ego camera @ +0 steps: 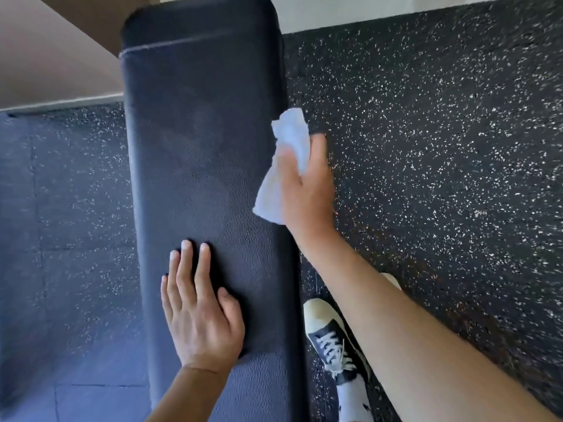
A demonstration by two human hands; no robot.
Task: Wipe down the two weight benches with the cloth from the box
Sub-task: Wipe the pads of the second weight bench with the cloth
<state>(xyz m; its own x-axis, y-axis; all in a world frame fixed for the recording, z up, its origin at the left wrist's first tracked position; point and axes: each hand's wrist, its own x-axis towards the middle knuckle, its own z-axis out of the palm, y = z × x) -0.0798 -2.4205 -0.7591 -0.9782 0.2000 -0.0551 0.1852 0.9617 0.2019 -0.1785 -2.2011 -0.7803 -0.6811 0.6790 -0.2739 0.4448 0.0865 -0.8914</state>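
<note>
Cloth (285, 166) in my right hand (307, 184), at the right edge of the bench (201, 141).

My right grip is closed around the white cloth, bunched against the side of the black padded surface, about halfway along. My left hand (201, 312) lies flat on the pad nearer me, fingers straight, holding nothing. Below my right arm, my dark laced shoe (335, 339) stands on the speckled black floor (441, 147) beside the bench.
</note>
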